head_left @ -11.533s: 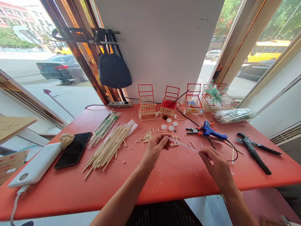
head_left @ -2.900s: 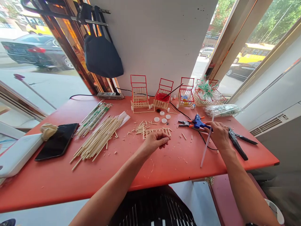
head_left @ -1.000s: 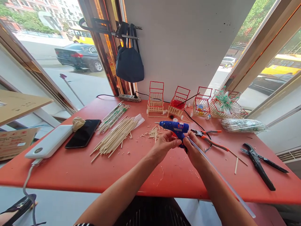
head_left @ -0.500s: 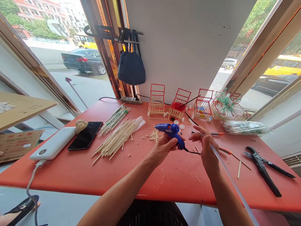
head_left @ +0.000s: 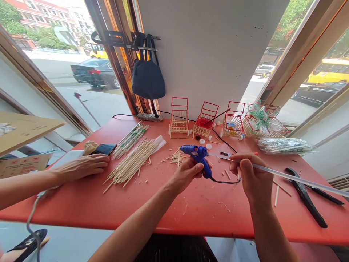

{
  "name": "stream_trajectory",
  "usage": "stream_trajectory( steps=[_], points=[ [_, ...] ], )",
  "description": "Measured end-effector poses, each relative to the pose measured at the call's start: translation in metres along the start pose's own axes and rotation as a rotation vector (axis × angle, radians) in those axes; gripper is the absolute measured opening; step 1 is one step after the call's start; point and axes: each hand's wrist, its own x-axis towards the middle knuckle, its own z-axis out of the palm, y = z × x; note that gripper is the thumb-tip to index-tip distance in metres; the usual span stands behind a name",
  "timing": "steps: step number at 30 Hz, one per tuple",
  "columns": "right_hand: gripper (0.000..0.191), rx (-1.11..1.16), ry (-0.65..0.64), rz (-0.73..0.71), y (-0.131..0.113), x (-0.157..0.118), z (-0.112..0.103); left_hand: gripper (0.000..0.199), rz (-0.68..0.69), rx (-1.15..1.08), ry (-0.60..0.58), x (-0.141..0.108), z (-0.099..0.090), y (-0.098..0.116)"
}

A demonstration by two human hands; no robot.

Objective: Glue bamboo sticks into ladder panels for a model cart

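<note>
Over the middle of the red table, the glue gun is up in the air in the left hand, whose fingers are curled closed around the handle. The right hand has its thumb and fingers pinched on the clear glue stick, whose near end comes up close to the gun's round back; from here I can't tell whether the two touch. To do this well, I'd hold the gun dead still and grip the stick nearer that end, since the long tail running out past the right hand could sway the tip off line. I'd push straight, without bending it, and mind the black cord trailing from the handle.

The gun's nozzle points to the person's left; its barrel lies crosswise, close to level, with the handle slanting down and to the right. The stick's long axis roughly carries on that line, dropping a little more steeply toward the right and out of view.
</note>
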Motion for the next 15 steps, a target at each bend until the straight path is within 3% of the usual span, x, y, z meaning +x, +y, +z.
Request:
stream_trajectory(
  steps=[15],
  points=[
    [0.021,-0.063,-0.024,0.063,-0.0048,0.0015,0.0023,0.059,0.057,0.114,-0.018,0.0006,0.0027,0.0031]
  ],
)
